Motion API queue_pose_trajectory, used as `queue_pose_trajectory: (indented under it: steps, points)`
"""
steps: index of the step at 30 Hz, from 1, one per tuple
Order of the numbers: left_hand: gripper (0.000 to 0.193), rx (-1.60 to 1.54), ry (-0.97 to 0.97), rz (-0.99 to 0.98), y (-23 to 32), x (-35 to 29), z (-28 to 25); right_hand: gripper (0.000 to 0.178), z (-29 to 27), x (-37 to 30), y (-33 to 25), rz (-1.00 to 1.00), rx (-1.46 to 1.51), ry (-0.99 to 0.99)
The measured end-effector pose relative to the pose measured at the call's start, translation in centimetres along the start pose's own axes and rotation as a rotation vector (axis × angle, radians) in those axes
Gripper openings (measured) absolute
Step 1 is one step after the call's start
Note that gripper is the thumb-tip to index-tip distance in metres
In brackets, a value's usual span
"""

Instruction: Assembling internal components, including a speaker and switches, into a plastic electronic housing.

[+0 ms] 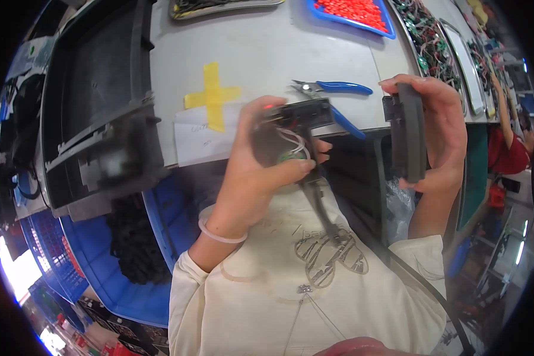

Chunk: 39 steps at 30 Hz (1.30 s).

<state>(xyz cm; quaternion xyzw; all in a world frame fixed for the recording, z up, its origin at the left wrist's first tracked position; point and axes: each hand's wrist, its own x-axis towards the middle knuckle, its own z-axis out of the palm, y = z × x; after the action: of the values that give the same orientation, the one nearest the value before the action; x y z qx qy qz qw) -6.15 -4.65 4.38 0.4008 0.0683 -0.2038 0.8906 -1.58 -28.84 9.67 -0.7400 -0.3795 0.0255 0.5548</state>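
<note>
Two hands, two dark plastic parts held up near the bench's front edge.

From the left: one black moulded plastic tray [95,113] rests on the grey worktable [261,47], with one blue plastic crate [130,291] below it and one yellow tape cross [212,95] beside it. The left hand [261,160], wearing one clear wristband [219,232], has its fingers clamped on one dark open housing with white wires and a green board [293,127]. Behind lies one pair of blue-handled cutters [332,89]. Farther right, the right hand [439,130] has thumb and fingers closed around one dark grey curved plastic cover [410,130]. One blue tray of red pieces [353,13] sits far back.
</note>
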Motion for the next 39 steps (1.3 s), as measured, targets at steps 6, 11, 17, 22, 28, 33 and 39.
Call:
queue_pose_trajectory:
  steps: [6, 11, 17, 22, 28, 33, 39]
  points:
    - [0.065, -0.015, -0.15, 0.025, -0.1, 0.0, -0.2, 0.084, 4.0, 1.8, -1.7, -0.027, -0.134, -0.053]
    - [0.065, 0.067, -0.161, 0.076, -0.6, 0.4, -0.5, 0.075, 4.0, 2.8, -2.4, -0.043, -0.394, -0.168]
    - [0.067, -0.068, -0.044, -0.003, -0.2, 0.2, -1.0, 0.06, 0.5, 3.6, -1.0, 0.346, -0.812, 0.083]
    - [0.07, -0.043, 0.014, 0.015, 0.3, -0.4, -1.7, 0.053, -1.5, 2.5, 5.2, 0.719, -1.187, 0.081]
    - [0.071, -0.021, 0.052, 0.04, 0.6, -0.7, -1.8, 0.063, -2.9, 2.9, 6.8, 1.001, -1.258, 0.19]
    - [0.07, -0.013, 0.08, 0.035, 0.4, -0.3, -1.7, 0.077, -5.4, 1.4, 3.4, 0.371, -0.79, -0.288]
    - [0.069, 0.022, 0.083, 0.04, 0.1, 0.0, -1.6, 0.066, -5.7, 1.0, 5.6, 0.336, -0.97, -0.347]
